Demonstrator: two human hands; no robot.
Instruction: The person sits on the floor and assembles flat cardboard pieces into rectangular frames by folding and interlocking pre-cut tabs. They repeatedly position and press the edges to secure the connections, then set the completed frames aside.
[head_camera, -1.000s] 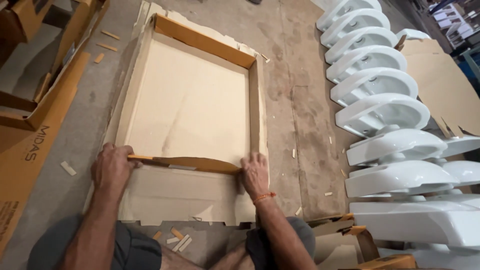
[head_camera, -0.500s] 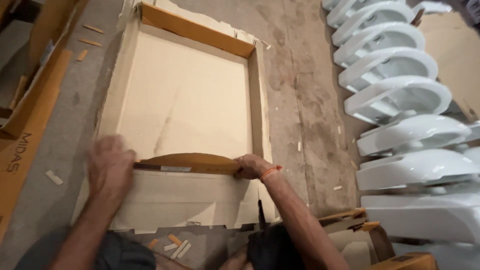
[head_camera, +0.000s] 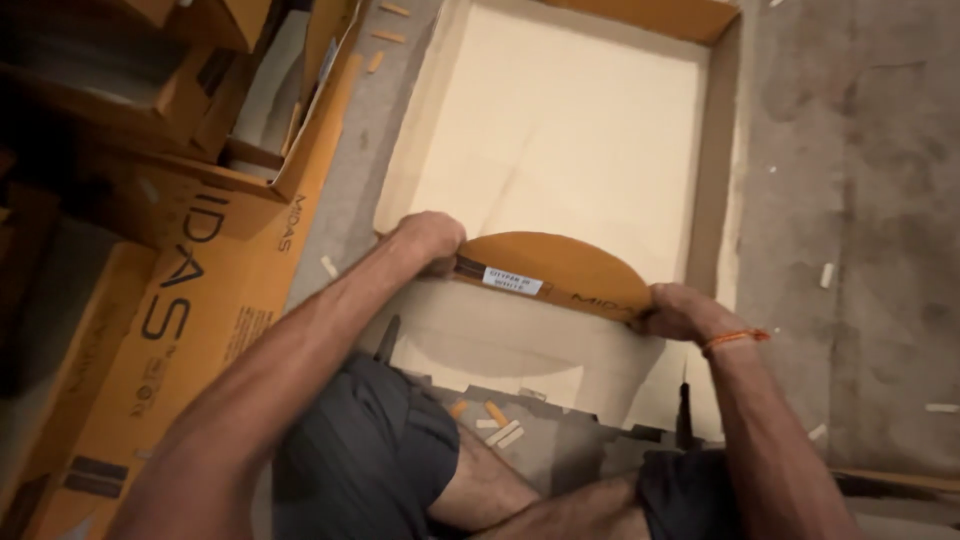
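Both hands, left hand (head_camera: 432, 236) and right hand (head_camera: 680, 310), were closed on the bowed flap (head_camera: 560, 270) at the carton (head_camera: 560, 130) near edge, folding it inward.

Stacked cartons (head_camera: 170, 130): orange-brown, piled to the left of the left hand, partly in shadow.
Flattened carton (head_camera: 180, 330): orange, with dark lettering, lying along the floor below and left of the left hand.
Concrete floor (head_camera: 860, 180): grey and dusty, to the right of the right hand.
Small scraps (head_camera: 826, 274): pale pieces, scattered on the floor right of the right hand.
Dark shorts (head_camera: 370, 450): below both hands, over bent knees.
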